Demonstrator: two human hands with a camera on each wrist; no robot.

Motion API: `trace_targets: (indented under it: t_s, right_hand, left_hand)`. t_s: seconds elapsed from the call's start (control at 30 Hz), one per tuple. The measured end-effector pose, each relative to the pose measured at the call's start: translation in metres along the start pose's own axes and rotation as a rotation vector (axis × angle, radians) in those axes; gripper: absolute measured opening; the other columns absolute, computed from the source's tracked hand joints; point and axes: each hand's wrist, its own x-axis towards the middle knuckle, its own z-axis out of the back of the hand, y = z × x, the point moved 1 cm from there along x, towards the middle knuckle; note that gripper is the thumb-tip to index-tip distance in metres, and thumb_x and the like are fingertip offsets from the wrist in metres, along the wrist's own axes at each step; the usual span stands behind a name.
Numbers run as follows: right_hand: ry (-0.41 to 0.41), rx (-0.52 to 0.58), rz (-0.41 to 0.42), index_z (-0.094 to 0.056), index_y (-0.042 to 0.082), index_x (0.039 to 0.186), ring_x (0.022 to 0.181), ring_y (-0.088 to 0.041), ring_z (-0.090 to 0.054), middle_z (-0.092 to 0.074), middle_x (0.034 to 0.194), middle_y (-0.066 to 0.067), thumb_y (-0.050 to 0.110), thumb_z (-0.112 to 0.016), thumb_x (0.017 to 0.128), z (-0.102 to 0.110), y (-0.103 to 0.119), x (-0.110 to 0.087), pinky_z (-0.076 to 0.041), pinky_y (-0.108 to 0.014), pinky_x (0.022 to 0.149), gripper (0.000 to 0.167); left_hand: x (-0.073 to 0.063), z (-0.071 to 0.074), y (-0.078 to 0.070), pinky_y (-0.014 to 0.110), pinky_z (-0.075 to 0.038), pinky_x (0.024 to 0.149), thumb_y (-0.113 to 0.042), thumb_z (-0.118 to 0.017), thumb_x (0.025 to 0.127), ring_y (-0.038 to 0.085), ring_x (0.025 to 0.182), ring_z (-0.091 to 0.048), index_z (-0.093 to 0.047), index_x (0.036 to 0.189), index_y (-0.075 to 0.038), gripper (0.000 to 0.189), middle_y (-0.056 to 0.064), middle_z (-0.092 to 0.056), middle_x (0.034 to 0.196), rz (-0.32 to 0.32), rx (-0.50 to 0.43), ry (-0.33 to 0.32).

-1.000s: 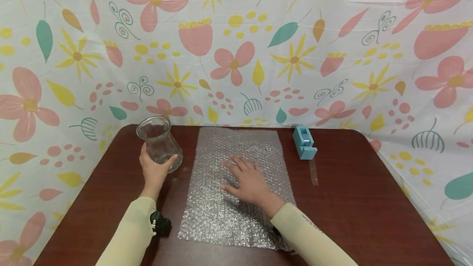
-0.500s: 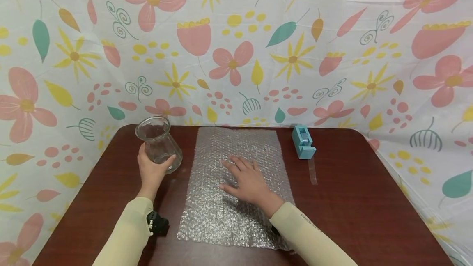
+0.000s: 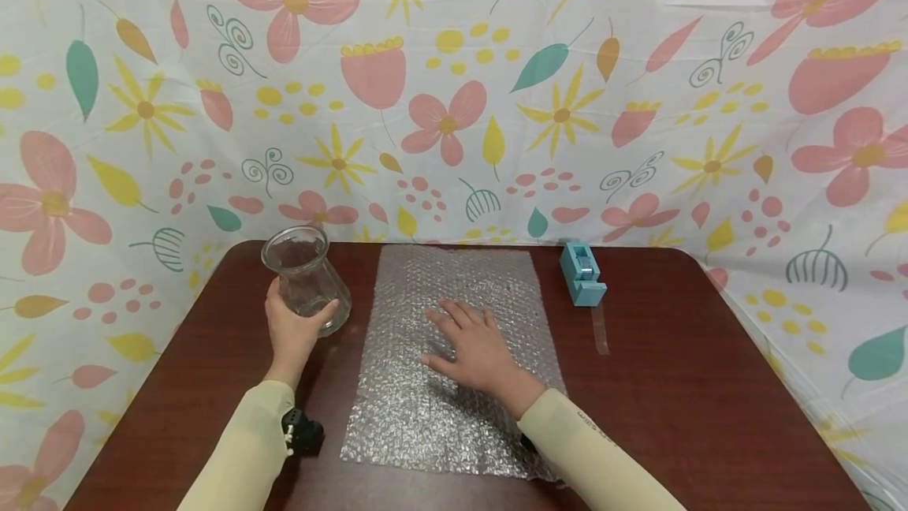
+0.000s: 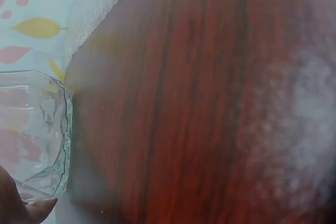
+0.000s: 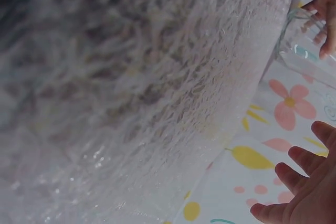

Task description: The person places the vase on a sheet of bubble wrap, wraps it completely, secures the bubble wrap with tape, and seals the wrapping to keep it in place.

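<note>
A clear glass vase [image 3: 305,270] with a flared rim stands on the table's left side. My left hand [image 3: 292,333] grips it low on its body, thumb on the near right side and fingers round the left. In the left wrist view the vase's thick base [image 4: 55,145] shows beside a fingertip. A sheet of bubble wrap [image 3: 404,400] lies flat in the middle of the table. Over it is my right hand [image 3: 478,349], fingers spread and holding nothing; whether the palm touches the wrap cannot be told. The right wrist view shows these spread fingers [image 5: 294,182] beside the wrap [image 5: 157,87].
A light blue tape dispenser [image 3: 583,274] stands at the back right, a strip of clear tape [image 3: 600,330] trailing from it. The dark red-brown table [image 3: 695,385] ends at the back against a flower-printed cloth [image 3: 454,124].
Apart from a slight shift of the head view, nothing has visibly moved. The left hand still grips the vase and the right hand stays over the bubble wrap.
</note>
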Motion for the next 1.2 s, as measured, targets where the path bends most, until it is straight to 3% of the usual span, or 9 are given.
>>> trace_targets:
  t_s: [0.5,0.8,1.0,1.2]
  right_hand:
    - [-0.019,0.019,0.006,-0.044,0.024,0.155,0.148,-0.038,-0.043,-0.042,0.162,-0.011,0.062,-0.061,0.094,0.005,-0.001,-0.002,-0.031,-0.073,0.116,0.074]
    - [-0.017,0.033,-0.004,-0.042,0.026,0.156,0.15,-0.037,-0.041,-0.042,0.163,-0.009,0.063,-0.061,0.094,0.008,-0.003,-0.003,-0.03,-0.073,0.117,0.075]
    - [-0.026,0.045,-0.003,-0.042,0.025,0.157,0.149,-0.042,-0.041,-0.042,0.163,-0.012,0.061,-0.061,0.094,0.013,-0.004,-0.004,-0.03,-0.074,0.116,0.075]
    - [-0.031,0.046,0.01,-0.04,0.025,0.158,0.149,-0.043,-0.04,-0.041,0.163,-0.01,0.059,-0.061,0.095,0.016,-0.006,-0.006,-0.03,-0.074,0.116,0.074]
  left_hand:
    - [-0.004,0.002,-0.001,0.064,-0.025,0.124,-0.017,-0.085,0.082,0.041,0.153,-0.027,-0.015,0.162,-0.006,0.106,0.022,-0.026,0.164,-0.029,0.0,-0.009]
    - [-0.006,0.004,-0.003,0.066,-0.026,0.121,-0.017,-0.085,0.08,0.046,0.15,-0.032,-0.022,0.16,-0.006,0.103,0.022,-0.033,0.162,-0.052,0.059,-0.043]
    - [-0.008,0.008,-0.011,0.069,-0.026,0.12,-0.019,-0.084,0.081,0.046,0.15,-0.032,-0.022,0.163,-0.012,0.103,0.018,-0.034,0.164,-0.072,0.107,-0.007]
    - [-0.007,0.01,-0.016,0.068,-0.035,0.116,-0.019,-0.085,0.08,0.042,0.147,-0.041,-0.028,0.161,-0.016,0.099,0.016,-0.039,0.162,-0.132,0.168,-0.002]
